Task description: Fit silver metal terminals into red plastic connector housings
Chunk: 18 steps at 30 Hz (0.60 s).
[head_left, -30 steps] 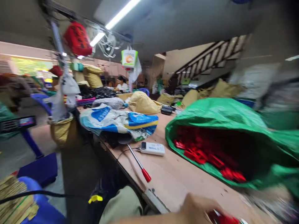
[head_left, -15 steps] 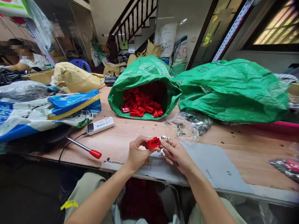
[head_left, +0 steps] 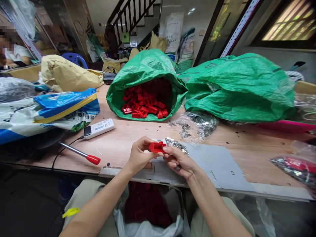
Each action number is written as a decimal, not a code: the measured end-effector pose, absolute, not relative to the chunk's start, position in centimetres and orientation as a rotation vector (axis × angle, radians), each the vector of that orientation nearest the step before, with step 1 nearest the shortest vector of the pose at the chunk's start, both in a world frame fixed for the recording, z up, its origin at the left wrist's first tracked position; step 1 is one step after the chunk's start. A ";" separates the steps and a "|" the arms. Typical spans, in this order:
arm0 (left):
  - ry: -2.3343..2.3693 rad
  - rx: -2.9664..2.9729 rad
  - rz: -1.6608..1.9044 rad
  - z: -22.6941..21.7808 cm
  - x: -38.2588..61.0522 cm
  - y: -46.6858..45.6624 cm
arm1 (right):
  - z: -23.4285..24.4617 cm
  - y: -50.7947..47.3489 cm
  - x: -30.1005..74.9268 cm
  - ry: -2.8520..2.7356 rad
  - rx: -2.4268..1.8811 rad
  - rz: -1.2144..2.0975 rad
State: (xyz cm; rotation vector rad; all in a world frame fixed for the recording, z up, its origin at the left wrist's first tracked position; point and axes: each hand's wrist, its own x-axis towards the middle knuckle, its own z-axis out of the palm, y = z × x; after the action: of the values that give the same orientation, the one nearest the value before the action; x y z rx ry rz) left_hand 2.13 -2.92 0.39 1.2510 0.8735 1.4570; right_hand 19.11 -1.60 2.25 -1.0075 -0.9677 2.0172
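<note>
My left hand (head_left: pixel 138 156) grips a small red plastic housing (head_left: pixel 157 147) between thumb and fingers, its hollow side turned towards me. On the housing's right end rest the thumb and fingertips of my right hand (head_left: pixel 179 161), which is closed. A slim metal tool (head_left: pixel 177 167) shows only in part inside the right hand; its kind cannot be made out. Just behind that hand lies a pile of small shiny metal pieces (head_left: pixel 178 144) on a grey sheet (head_left: pixel 212 164). More red housings (head_left: pixel 145 105) fill the open green sack (head_left: pixel 148 64) beyond my hands.
A white handheld device (head_left: pixel 100 128) with a cable and a red-tipped metal rod (head_left: pixel 92 159) lie on the left. Clear plastic bags of small parts (head_left: pixel 197 126) sit before a second green sack (head_left: pixel 242 85). Below the table edge, an open bag (head_left: pixel 148 227) holds dark red pieces. Someone sits far left.
My right thumb has come up against the housing's right end, and the tool is now mostly hidden. The metal pile shows more. The whole view has shifted slightly.
</note>
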 end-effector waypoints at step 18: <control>1.265 1.415 1.301 -0.8 0.3 -3.3 | 0.6 -1.5 19.5 -2.275 -1.516 0.310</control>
State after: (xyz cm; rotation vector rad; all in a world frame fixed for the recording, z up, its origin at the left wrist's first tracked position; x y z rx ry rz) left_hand 0.31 -3.33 -0.83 1.4151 1.2653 1.3015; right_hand 19.52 -1.47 0.56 -1.5164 -2.2747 0.3097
